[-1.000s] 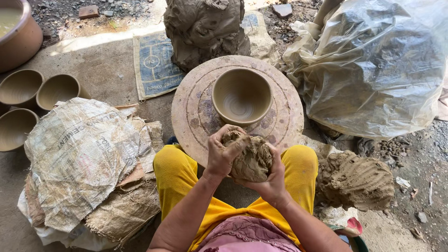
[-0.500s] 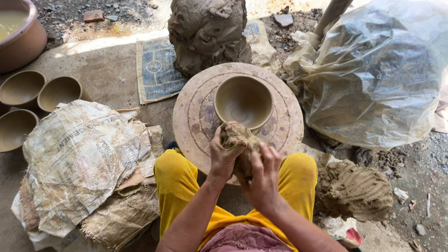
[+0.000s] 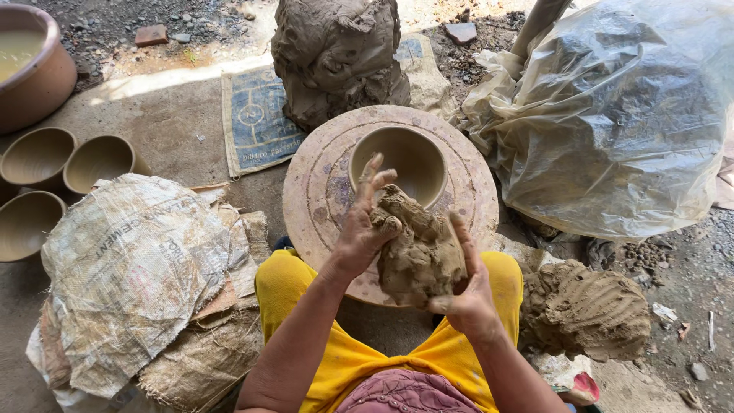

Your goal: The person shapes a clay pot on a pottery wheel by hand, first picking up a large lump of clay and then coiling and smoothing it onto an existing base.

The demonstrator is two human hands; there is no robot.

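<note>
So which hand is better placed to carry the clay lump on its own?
Probably the right hand: it cups the clay lump from below and the side. The left hand only presses on top, fingers splayed.

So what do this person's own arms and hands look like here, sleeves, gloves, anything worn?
Both forearms are bare, with no sleeves showing, and no gloves, watch or bangles are visible. The left hand and the right hand are smeared with wet grey-brown clay, thickest on the fingers. Below the arms lie yellow cloth over the legs and a maroon patterned garment.
</note>
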